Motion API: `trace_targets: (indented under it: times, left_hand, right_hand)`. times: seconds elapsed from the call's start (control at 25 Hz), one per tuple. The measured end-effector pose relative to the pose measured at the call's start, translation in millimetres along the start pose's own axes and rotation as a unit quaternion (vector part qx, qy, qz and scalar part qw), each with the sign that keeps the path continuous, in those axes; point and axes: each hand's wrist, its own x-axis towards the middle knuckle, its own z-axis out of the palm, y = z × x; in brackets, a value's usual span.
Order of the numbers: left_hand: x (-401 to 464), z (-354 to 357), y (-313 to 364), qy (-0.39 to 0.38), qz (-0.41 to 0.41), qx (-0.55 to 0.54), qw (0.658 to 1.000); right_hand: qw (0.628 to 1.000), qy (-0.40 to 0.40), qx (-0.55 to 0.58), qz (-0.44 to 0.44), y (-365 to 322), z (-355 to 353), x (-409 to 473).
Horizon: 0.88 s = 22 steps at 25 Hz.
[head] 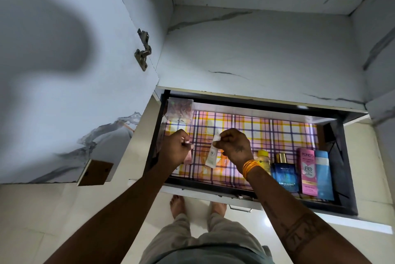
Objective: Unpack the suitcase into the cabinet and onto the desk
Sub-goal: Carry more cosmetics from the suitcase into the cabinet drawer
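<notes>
Over the open cabinet drawer (350, 206), her left hand (174, 149) pinches a pink sachet (188, 158) while her right hand (234, 146) grips a white tube (211, 155) by its cap, both mid-placement. Next, I'd guess, they get set on the checked liner (245, 133), clear of the yellow bottle (264, 162), blue perfume (284, 175) and Pond's BB cream box (308, 171) standing rightward.

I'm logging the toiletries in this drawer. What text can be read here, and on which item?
"POND'S" and "BB" on the pink box.
"BELLA VITA" (partly blurred) on the blue perfume bottle.
"GARNIER" (partly cut off) on the yellow bottle.
Smaller print on these, and on the white tube in the right hand, is too blurred to read.
</notes>
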Motion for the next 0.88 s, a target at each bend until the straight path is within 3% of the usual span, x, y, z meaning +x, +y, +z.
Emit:
trace_targets:
  times: [0.12,0.24,0.36,0.88]
  left_hand:
    - [2.3,6.4,-12.2,-0.040,0.062,0.148,0.986]
    - [3.2,2.2,-16.4,-0.105,0.062,0.232,0.965]
    - [1.5,-0.7,-15.3,-0.133,0.074,0.252,0.956]
    - [3.0,-8.9,-28.6,-0.118,0.052,0.210,0.969]
  right_hand:
    - [0.997,-0.041,-0.058,-0.025,12.6,18.8,2.5]
    - [0.990,-0.050,-0.126,-0.033,17.3,38.9,9.8]
    - [0.979,-0.052,-0.193,-0.035,19.1,53.0,16.2]
    - [0.954,-0.069,-0.288,-0.052,20.8,92.4,8.2]
